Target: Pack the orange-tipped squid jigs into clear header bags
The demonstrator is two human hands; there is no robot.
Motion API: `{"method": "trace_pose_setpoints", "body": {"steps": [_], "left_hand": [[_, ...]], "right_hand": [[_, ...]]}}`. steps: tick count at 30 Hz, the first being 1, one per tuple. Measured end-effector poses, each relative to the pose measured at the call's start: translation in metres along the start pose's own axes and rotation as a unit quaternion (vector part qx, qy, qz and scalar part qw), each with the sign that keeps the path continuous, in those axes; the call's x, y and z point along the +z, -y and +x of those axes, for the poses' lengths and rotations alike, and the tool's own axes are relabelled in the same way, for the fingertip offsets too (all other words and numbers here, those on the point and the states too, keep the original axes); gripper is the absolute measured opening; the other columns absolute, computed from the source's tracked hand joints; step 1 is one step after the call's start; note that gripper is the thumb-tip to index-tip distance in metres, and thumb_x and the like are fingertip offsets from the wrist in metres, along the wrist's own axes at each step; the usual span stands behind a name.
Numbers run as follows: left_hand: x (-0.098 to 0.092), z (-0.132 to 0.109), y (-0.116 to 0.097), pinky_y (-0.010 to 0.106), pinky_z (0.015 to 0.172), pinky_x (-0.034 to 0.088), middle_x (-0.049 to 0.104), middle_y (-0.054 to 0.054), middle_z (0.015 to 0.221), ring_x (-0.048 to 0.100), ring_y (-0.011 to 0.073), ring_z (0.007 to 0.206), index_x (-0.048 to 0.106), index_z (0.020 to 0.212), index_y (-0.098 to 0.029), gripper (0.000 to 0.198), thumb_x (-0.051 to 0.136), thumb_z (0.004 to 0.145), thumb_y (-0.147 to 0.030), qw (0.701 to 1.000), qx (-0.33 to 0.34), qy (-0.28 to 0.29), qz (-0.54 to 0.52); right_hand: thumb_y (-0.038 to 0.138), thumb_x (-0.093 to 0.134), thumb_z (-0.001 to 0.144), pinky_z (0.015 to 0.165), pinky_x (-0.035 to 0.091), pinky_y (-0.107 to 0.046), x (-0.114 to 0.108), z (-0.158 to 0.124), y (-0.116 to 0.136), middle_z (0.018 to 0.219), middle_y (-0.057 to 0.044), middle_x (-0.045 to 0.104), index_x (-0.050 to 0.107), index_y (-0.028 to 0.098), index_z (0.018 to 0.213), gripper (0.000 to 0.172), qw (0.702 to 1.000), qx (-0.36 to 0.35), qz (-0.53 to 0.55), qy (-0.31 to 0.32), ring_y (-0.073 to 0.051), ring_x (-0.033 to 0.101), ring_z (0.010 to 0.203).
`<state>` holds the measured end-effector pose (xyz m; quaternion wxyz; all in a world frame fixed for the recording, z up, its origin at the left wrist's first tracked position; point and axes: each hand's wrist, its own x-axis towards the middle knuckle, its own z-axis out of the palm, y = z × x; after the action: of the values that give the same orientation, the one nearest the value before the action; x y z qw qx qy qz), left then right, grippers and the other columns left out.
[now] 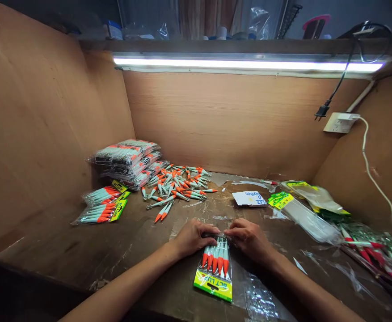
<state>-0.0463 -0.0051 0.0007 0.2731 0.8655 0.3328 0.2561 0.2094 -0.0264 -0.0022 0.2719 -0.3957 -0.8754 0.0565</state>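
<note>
A clear packet of squid-jig lures point(215, 261) lies on the table in front of me, its yellow-green header card towards me. Several pale lures with orange tips sit side by side inside it. My left hand point(196, 237) grips the packet's far left edge, thumb and fingers pressed together. At the far right corner my right hand point(247, 238) pinches the plastic. Beyond both hands is a heap of loose lures point(179, 183), with two lures point(163, 212) at its near side. Fingers partly cover the packet's far end.
Bagged lures point(128, 158) are stacked at the back left, with filled packets point(103, 210) before them. To the right are a white card box point(249, 198), header cards point(280, 200), clear sleeves point(311, 221) and red-and-green lures point(377, 252). A plug point(322, 111) hangs near the right wall.
</note>
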Motion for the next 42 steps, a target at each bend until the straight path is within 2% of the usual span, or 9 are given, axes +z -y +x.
{"method": "trace_pose_setpoints", "body": {"steps": [6, 11, 18, 23, 28, 31, 36, 39, 42], "left_hand": [[0.008, -0.007, 0.009, 0.038, 0.108, 0.042, 0.070, -0.001, 0.122, 0.058, 0.0242, 0.125, 0.068, 0.119, -0.034, 0.031, 0.066, 0.089, -0.042, 0.989, 0.061, -0.009, 0.132], [-0.003, -0.015, 0.000, 0.042, 0.113, 0.035, 0.059, 0.004, 0.138, 0.045, 0.0256, 0.137, 0.054, 0.137, -0.033, 0.044, 0.053, 0.096, -0.046, 0.978, 0.093, 0.048, 0.179], [-0.039, -0.039, -0.014, 0.049, 0.121, 0.012, 0.019, 0.001, 0.162, 0.016, 0.0309, 0.149, 0.020, 0.153, -0.040, 0.069, 0.049, 0.093, -0.059, 0.963, 0.091, 0.188, 0.172], [-0.025, -0.020, -0.013, 0.048, 0.121, 0.013, 0.014, 0.006, 0.164, 0.009, 0.0271, 0.151, 0.009, 0.157, -0.031, 0.069, 0.037, 0.099, -0.056, 0.984, 0.009, 0.086, 0.156], [0.006, 0.005, -0.019, 0.054, 0.117, 0.018, 0.026, 0.012, 0.160, 0.016, 0.0351, 0.149, 0.055, 0.134, -0.025, 0.050, 0.056, 0.091, -0.052, 0.986, -0.006, 0.070, 0.153], [0.008, -0.002, -0.027, 0.044, 0.105, 0.039, 0.060, 0.010, 0.133, 0.050, 0.0325, 0.128, 0.065, 0.113, -0.023, 0.045, 0.073, 0.079, -0.051, 0.997, -0.019, 0.056, 0.055], [-0.044, -0.050, -0.010, 0.028, 0.072, 0.052, 0.069, 0.006, 0.098, 0.067, 0.0212, 0.087, 0.060, 0.107, -0.018, 0.055, 0.083, 0.067, -0.047, 0.972, -0.136, -0.110, -0.159], [-0.109, -0.095, 0.029, 0.031, 0.071, 0.055, 0.071, 0.007, 0.102, 0.069, 0.0221, 0.086, 0.055, 0.119, -0.020, 0.050, 0.070, 0.080, -0.047, 0.912, -0.201, -0.357, -0.035], [-0.177, -0.138, 0.073, 0.040, 0.076, 0.056, 0.067, 0.011, 0.114, 0.067, 0.0294, 0.099, 0.042, 0.129, -0.019, 0.053, 0.053, 0.089, -0.051, 0.852, -0.219, -0.473, 0.053]], "right_hand": [[0.019, 0.051, 0.098, 0.068, 0.043, -0.029, 0.001, -0.014, 0.003, 0.096, -0.006, 0.072, 0.067, 0.025, 0.120, 0.028, 0.975, -0.131, -0.181, -0.005, -0.018, 0.060, 0.079], [0.017, 0.046, 0.099, 0.076, 0.047, -0.031, -0.013, -0.030, 0.006, 0.126, -0.008, 0.067, 0.054, 0.025, 0.137, 0.040, 0.963, -0.191, -0.184, 0.056, -0.020, 0.062, 0.090], [0.016, 0.050, 0.095, 0.083, 0.051, -0.037, -0.026, -0.038, 0.012, 0.140, -0.007, 0.058, 0.053, 0.030, 0.138, 0.045, 0.975, -0.150, -0.121, 0.110, -0.024, 0.062, 0.100], [0.016, 0.046, 0.096, 0.089, 0.051, -0.036, -0.020, -0.043, 0.002, 0.129, -0.008, 0.062, 0.068, 0.030, 0.118, 0.034, 0.999, -0.026, -0.008, 0.022, -0.023, 0.061, 0.108], [0.021, 0.044, 0.098, 0.091, 0.053, -0.037, -0.015, -0.046, -0.009, 0.122, -0.011, 0.061, 0.066, 0.026, 0.121, 0.032, 0.998, 0.038, 0.050, -0.030, -0.023, 0.062, 0.107], [0.023, 0.044, 0.098, 0.088, 0.055, -0.036, -0.014, -0.051, -0.012, 0.120, -0.011, 0.062, 0.066, 0.028, 0.121, 0.031, 0.997, 0.049, 0.062, -0.024, -0.024, 0.064, 0.105], [0.028, 0.046, 0.097, 0.084, 0.058, -0.035, -0.011, -0.059, -0.027, 0.118, -0.011, 0.063, 0.063, 0.031, 0.125, 0.033, 0.995, 0.062, 0.067, -0.043, -0.025, 0.066, 0.101], [0.028, 0.046, 0.097, 0.084, 0.058, -0.036, -0.005, -0.060, -0.036, 0.119, -0.010, 0.064, 0.060, 0.032, 0.130, 0.036, 0.994, 0.072, 0.062, -0.061, -0.025, 0.067, 0.102], [0.030, 0.047, 0.096, 0.086, 0.058, -0.038, -0.001, -0.058, -0.043, 0.121, -0.010, 0.063, 0.058, 0.031, 0.132, 0.037, 0.993, 0.084, 0.038, -0.078, -0.026, 0.066, 0.105]]}}
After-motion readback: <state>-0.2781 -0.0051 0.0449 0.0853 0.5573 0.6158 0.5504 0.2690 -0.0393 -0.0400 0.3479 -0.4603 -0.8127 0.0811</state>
